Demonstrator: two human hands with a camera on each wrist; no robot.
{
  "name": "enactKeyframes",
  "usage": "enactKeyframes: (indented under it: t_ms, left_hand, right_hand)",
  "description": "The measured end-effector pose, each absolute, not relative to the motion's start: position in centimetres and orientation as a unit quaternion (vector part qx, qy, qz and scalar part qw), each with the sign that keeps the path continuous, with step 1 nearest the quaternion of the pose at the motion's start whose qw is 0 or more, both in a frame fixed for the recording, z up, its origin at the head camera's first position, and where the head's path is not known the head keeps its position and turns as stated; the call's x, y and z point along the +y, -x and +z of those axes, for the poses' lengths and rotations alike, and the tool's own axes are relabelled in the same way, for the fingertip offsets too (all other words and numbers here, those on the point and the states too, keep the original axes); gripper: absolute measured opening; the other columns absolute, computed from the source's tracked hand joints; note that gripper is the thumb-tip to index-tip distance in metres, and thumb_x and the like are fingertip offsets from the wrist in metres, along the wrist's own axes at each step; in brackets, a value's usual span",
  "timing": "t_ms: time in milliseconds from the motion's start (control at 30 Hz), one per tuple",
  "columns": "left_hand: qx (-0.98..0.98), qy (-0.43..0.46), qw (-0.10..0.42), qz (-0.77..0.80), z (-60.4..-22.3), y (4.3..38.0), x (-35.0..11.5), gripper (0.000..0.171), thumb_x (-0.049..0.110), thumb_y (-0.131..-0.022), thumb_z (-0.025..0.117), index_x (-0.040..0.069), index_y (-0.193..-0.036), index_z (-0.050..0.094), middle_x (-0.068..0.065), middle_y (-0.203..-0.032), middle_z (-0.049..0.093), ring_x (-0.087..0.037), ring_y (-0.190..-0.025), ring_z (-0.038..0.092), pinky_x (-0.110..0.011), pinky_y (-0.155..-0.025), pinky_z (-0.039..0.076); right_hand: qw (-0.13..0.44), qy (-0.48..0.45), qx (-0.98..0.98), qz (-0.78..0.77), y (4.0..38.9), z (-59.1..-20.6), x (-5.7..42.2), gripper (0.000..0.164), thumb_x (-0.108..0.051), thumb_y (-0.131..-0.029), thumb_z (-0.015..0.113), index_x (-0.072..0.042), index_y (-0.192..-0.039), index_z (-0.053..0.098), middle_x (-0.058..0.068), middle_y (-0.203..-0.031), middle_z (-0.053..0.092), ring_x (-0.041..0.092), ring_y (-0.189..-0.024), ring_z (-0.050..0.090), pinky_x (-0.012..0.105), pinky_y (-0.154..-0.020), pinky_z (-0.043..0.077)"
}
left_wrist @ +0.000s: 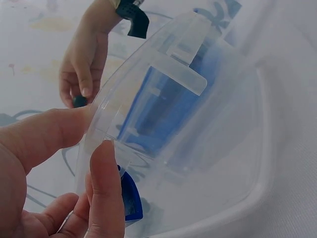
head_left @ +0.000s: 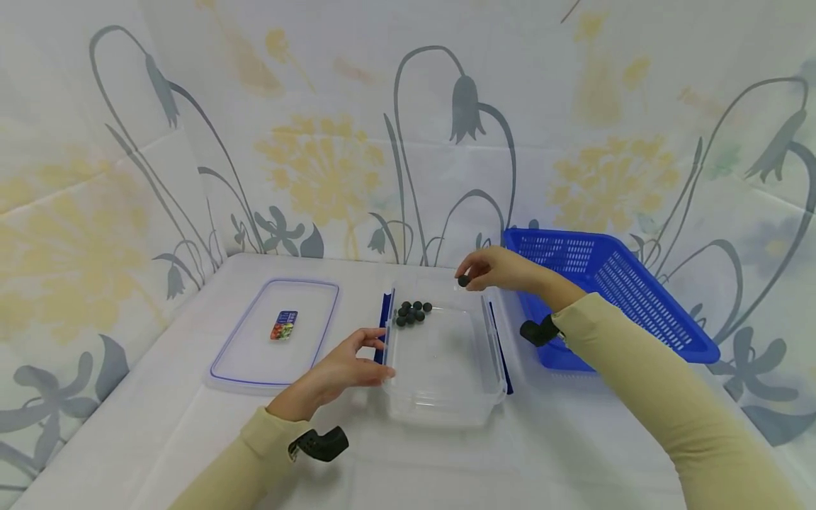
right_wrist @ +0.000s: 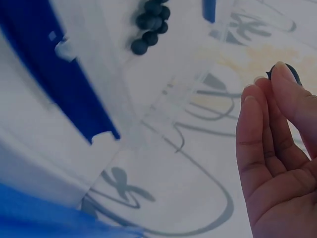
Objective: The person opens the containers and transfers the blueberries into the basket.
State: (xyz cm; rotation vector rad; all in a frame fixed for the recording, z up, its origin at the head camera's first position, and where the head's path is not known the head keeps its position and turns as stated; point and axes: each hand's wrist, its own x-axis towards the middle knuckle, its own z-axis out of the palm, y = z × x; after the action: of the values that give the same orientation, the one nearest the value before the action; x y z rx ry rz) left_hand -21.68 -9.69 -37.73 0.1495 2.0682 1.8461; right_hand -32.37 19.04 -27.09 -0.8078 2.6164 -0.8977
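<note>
Centrally in the frame, we see a clear plastic container [head_left: 440, 361] on a white-covered counter [head_left: 433, 471], with blue flaps [head_left: 503, 361] along its two sides. A cluster of dark balls [head_left: 411, 312] lies inside, toward its upper left corner. Just above the frame's centre, the right hand [head_left: 503, 269] pinches a single dark ball [head_left: 463, 281] between thumb and fingers, parted only by the ball itself. We cannot tell whether that ball is over the container or just past its far edge. The left hand [head_left: 341, 368] grips the container's left rim, thumb and fingers closed on the plastic.

We judge the ball light, firm and smooth, apt to roll or slip; a fingertip pinch across its middle should serve. The container looks light and fairly stiff, perhaps prone to slide, and its rim offers the surest hold.

At the left of the frame lies a clear lid [head_left: 251, 343] edged in purplish blue. Its small label [head_left: 284, 326] shows blue, red and green patches, but we find the lettering too small to read. At right stands a blue slotted basket [head_left: 656, 290]. We can make out no other writing.
</note>
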Motion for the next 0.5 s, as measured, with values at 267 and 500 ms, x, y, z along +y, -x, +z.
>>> enactKeyframes:
  t_ms: [267,500]
  left_hand:
    - [0.729,-0.059,0.184,0.657,-37.8,21.7,-9.7,0.074,0.003,-0.077,0.075,0.007,-0.139,0.035,-0.013,-0.124,0.039,-0.019,-0.083,0.059,-0.036,-0.081,0.052]
    - [0.733,-0.057,0.182,0.653,-37.7,21.7,-9.8,0.073,0.004,-0.077,0.075,0.006,-0.138,0.036,-0.013,-0.124,0.04,-0.02,-0.088,0.059,-0.036,-0.081,0.052]
  right_hand:
    - [0.096,0.233,0.919,-0.303,32.6,-26.8,23.2,0.027,-0.009,-0.087,0.064,-0.007,-0.114,0.063,0.008,-0.094,0.061,0.023,-0.087,0.055,0.038,-0.079,0.046]
    - [0.081,0.207,0.926,-0.305,32.4,-26.4,26.7,0.03,-0.015,-0.088,0.065,-0.005,-0.116,0.062,0.012,-0.097,0.059,0.026,-0.091,0.054,0.045,-0.083,0.044]
